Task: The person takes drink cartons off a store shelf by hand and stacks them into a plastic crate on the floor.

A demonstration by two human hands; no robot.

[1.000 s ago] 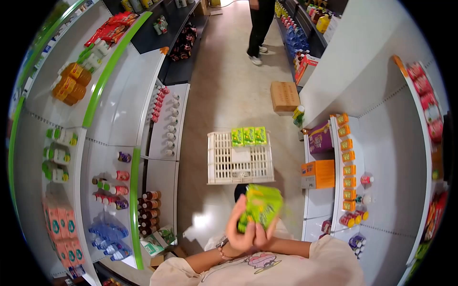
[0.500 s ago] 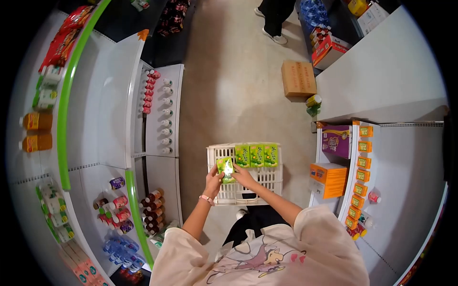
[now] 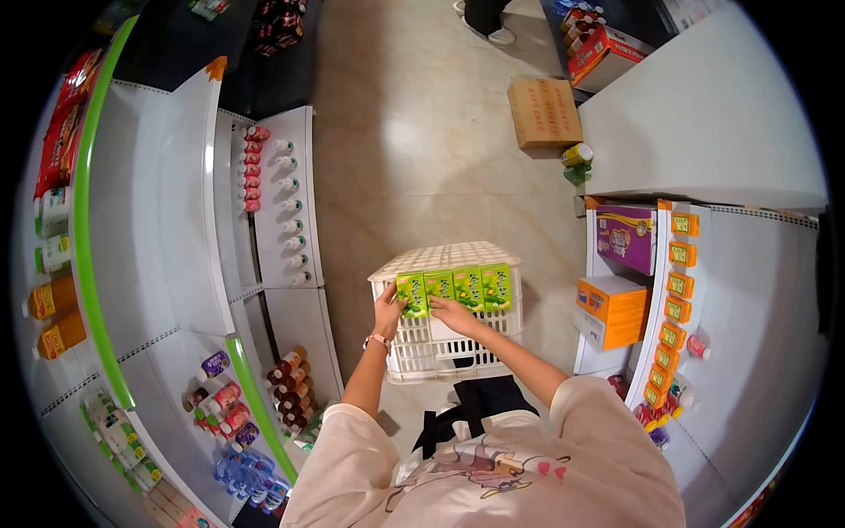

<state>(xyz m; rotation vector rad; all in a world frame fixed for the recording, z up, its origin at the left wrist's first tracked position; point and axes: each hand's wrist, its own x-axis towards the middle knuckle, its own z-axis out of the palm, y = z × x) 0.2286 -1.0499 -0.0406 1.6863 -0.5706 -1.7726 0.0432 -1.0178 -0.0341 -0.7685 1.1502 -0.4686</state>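
Several green drink cartons stand side by side in a row on a white plastic crate (image 3: 444, 255). At the row's left end is one green drink carton (image 3: 411, 289), with the fingers of my left hand (image 3: 388, 313) closed around its left edge. My right hand (image 3: 452, 317) lies over the lower end of the neighbouring green carton (image 3: 437, 283), fingers stretched out and touching it. Part of that carton is hidden under those fingers. A pink band (image 3: 378, 341) circles my left wrist.
Shelves with small white bottles (image 3: 290, 205) and brown-drink bottles (image 3: 289, 387) stand to the left. On the right are a purple box (image 3: 627, 236), an orange box (image 3: 611, 310) and a row of orange packs (image 3: 678, 285). A cardboard box (image 3: 544, 113) and a person's shoes (image 3: 502, 36) are farther ahead.
The carton in my hands has gone from above the crate's left side into line with the other green cartons. My right hand has slid to the neighbouring carton. The view has shifted.
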